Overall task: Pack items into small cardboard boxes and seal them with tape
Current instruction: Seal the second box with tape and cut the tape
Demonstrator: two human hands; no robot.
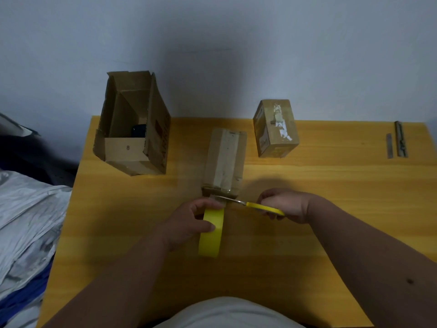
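Left hand [186,223] is gripping the yellow tape roll [211,233]; right hand [283,204] is gripping yellow-handled scissors [250,204]. Advice: keeping tape taut, cutting close to the small box [224,162].

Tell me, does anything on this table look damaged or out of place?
Yes. The small sealed box at the back has torn white scraps of a label or tape on top. The big open carton on the left has bent, ragged flaps. Two metal strips lie loose near the right edge.
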